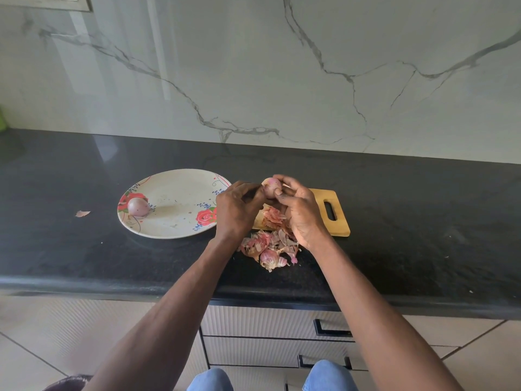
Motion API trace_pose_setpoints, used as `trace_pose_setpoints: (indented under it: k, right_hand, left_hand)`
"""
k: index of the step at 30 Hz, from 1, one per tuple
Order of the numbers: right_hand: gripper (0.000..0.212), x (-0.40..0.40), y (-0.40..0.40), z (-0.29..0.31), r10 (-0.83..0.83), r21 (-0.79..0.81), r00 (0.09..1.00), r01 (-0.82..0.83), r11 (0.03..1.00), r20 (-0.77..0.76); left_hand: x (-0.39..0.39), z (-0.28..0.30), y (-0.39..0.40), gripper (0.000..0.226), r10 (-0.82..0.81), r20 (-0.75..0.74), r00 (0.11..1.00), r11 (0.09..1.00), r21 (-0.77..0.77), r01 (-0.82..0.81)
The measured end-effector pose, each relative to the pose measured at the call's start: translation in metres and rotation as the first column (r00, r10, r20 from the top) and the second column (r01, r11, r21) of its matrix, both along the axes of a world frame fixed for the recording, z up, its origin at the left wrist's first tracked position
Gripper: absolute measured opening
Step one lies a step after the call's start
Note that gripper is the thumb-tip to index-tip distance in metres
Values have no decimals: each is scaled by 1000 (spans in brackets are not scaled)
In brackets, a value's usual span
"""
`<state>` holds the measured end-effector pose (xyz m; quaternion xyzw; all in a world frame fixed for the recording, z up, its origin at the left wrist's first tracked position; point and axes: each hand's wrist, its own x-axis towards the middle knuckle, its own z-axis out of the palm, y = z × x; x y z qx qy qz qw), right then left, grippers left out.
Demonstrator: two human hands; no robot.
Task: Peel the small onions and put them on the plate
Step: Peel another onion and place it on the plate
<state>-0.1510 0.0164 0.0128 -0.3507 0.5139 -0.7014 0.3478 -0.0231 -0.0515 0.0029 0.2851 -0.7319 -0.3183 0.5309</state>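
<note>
A small pinkish onion (pixel 270 187) is held above the wooden cutting board (pixel 329 213). My right hand (pixel 301 210) grips it with curled fingers and thumb. My left hand (pixel 239 207) pinches at the onion's left side. One peeled onion (pixel 138 206) lies on the left part of the white floral plate (pixel 174 218). Beneath my hands a heap of pink onion skins (pixel 267 246) spreads from the board onto the black counter.
A single scrap of skin (pixel 82 213) lies on the counter left of the plate. The marble wall stands behind the counter. Drawers with black handles (pixel 332 331) sit below the counter's front edge.
</note>
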Motion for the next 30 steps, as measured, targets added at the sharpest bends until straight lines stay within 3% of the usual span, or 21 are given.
trace_pose_setpoints:
  k: [11,15,20,24,30]
  right_hand:
    - [31,5,0,3,5,-19,999,-4,1000,40]
    - [22,1,9,10,41,-88,981,-25,996,189]
    - [32,4,6,8,63,-63,982,-53,997,179]
    - [31,-2,6,8,21,-74,983,-8,997,182]
    - [33,-1,2,2,-61,-44,998,62,997,22]
  left_hand:
    - [-2,4,3,16,25,2,1000,999,42,-25]
    - [3,8,-5,12,118,-88,989,976,196,-99]
    - [-1,3,3,20,-19,46,999,1000,-7,20]
    - [2,2,-2,26,-7,31,999,998,-64,9]
    - [0,0,-1,24,-52,102,993,987,-144,67]
